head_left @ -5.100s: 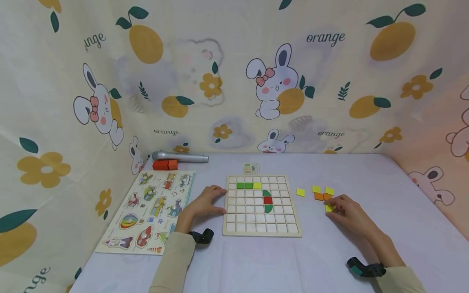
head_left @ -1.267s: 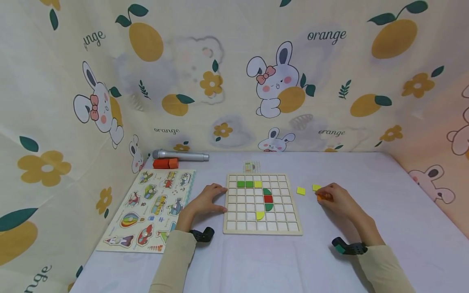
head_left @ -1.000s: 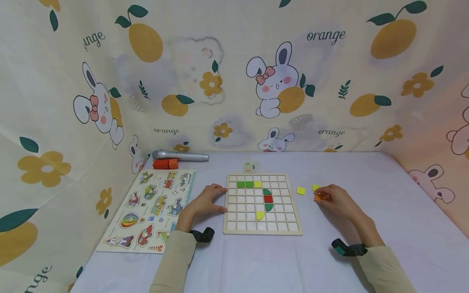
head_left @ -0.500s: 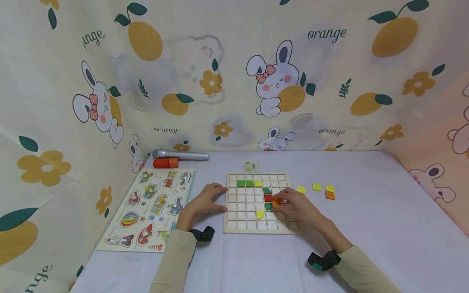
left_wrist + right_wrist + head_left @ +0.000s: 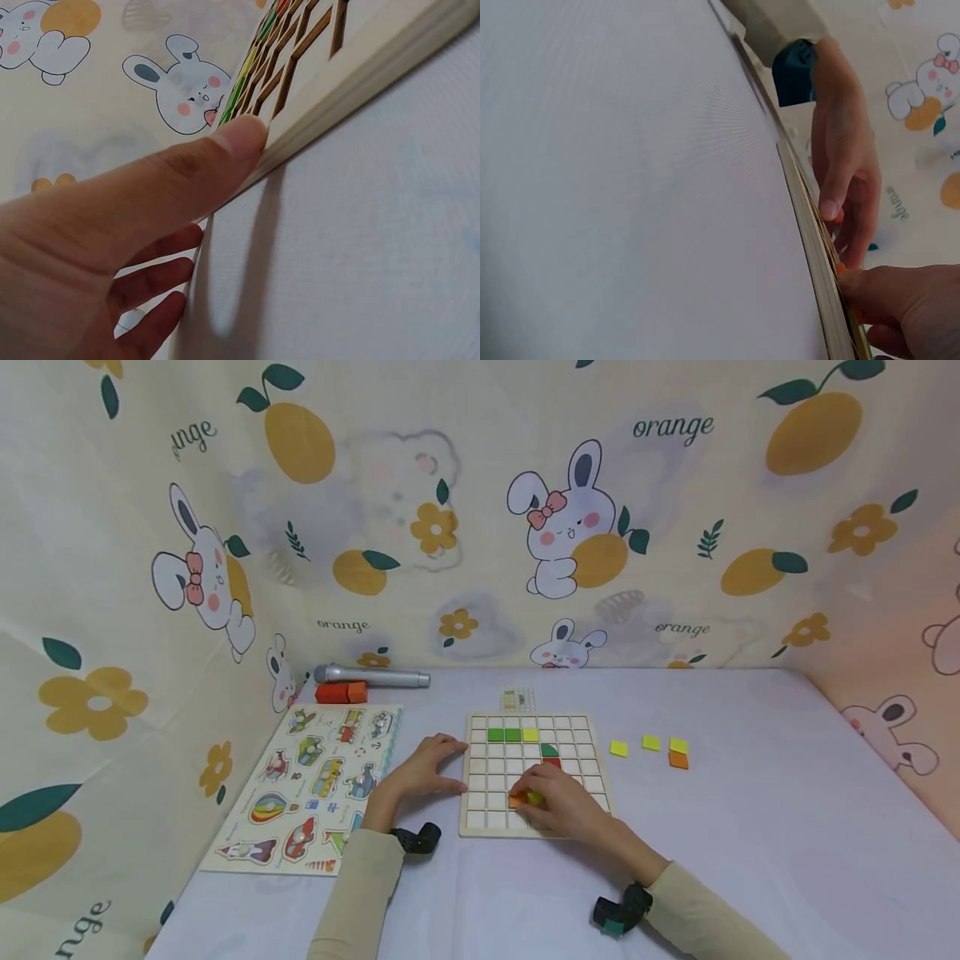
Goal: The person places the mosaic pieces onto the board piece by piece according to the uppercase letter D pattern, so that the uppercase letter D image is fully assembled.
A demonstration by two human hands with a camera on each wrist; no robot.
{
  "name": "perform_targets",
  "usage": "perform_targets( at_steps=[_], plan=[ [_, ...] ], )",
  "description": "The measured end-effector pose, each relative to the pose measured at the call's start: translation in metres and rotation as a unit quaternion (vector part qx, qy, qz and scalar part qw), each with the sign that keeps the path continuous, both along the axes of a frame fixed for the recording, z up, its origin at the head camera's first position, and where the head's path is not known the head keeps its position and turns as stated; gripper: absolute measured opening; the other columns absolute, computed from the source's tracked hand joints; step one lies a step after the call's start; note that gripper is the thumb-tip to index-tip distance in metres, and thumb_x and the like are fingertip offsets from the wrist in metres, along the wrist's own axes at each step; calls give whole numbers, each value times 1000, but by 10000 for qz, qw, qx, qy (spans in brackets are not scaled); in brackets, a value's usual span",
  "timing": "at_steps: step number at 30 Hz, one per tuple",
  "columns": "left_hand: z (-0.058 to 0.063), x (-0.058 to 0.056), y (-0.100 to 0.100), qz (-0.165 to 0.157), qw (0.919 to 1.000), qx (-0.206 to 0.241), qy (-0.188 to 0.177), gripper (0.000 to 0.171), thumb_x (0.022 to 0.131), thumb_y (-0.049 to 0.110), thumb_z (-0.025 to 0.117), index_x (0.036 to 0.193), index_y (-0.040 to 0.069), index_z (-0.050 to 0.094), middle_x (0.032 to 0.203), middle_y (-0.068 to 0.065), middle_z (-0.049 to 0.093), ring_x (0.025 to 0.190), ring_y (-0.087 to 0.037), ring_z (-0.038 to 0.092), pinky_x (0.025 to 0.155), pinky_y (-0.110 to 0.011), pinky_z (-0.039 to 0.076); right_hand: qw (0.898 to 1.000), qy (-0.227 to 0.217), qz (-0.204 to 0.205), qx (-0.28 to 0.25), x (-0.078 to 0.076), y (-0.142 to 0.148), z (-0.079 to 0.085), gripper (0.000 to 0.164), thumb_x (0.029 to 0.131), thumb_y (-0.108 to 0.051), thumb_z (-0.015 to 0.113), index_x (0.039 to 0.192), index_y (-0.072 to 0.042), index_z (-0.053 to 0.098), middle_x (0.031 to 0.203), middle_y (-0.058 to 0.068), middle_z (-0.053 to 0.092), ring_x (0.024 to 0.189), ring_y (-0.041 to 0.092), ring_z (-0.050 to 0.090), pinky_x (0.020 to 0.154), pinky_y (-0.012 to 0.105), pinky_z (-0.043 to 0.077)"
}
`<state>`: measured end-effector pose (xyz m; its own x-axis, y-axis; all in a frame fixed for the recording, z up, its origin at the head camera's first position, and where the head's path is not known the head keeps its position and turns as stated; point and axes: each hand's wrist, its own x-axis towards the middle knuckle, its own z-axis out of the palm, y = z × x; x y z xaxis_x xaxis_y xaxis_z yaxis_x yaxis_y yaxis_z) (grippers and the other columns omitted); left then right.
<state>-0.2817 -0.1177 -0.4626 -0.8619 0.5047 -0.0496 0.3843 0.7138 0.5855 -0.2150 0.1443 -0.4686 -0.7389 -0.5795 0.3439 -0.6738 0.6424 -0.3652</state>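
A wooden grid board [image 5: 498, 833] lies mid-table. My left hand [image 5: 420, 770] rests against its left edge with thumb and fingers spread; the left wrist view shows the thumb [image 5: 240, 141] touching the rim. Over the board's lower middle, my right hand [image 5: 562, 802] pinches an orange square tile [image 5: 515, 802], just left of a partly covered yellow rounded piece [image 5: 534, 797]. In the upper part sit two green tiles [image 5: 496, 735], a yellow tile [image 5: 530, 735], a green rounded piece [image 5: 550, 749] and a red tile [image 5: 551, 762], which the right hand partly covers.
Right of the board lie three yellow tiles [image 5: 618, 748] and one orange tile [image 5: 678, 761]. Behind it is a small pattern card [image 5: 517, 699]. On the left are a picture puzzle board [image 5: 292, 802], a silver microphone [image 5: 375, 677] and red blocks [image 5: 341, 693].
A yellow rounded piece has come onto the board. My right hand has picked an orange tile from the right-hand group and carried it left over the grid. The left hand stays put.
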Motion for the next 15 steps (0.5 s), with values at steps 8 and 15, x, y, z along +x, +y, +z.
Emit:
perform_targets(
  at_steps=[8,15],
  plan=[
    [0,0,0,-8,10000,-12,44,70,76,32,77,136,12,48,139,-12,41,131,-30,33,110,-45,28,9990,256,244,-286,-5,5,-4,15,78,-21,76,92,-14,75,95,-3,62,92,12,50,73,26,47],
    [-2,0,1,11,10000,-30,-2,70,75,32,77,135,12,49,138,-11,42,131,-29,33,110,-44,28,9979,164,382,-493,-7,7,-8,14,79,-19,75,92,-15,74,95,-5,64,92,11,52,77,27,47]
  ],
)
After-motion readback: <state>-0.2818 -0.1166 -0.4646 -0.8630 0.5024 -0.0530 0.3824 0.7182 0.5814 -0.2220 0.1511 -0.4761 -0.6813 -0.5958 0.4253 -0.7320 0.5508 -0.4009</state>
